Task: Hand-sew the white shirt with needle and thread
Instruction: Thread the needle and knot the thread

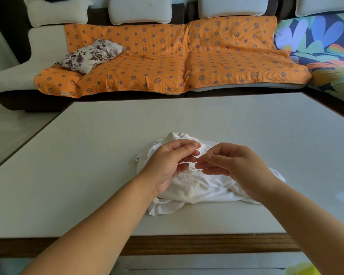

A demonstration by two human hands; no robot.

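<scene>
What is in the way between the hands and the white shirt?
Nothing that I can see. The left hand and the right hand are right over the crumpled white shirt on the table, fingers nearly meeting. What they pinch, if anything, is too small to tell.

Soft daylight, wide-angle edge distortion.
</scene>
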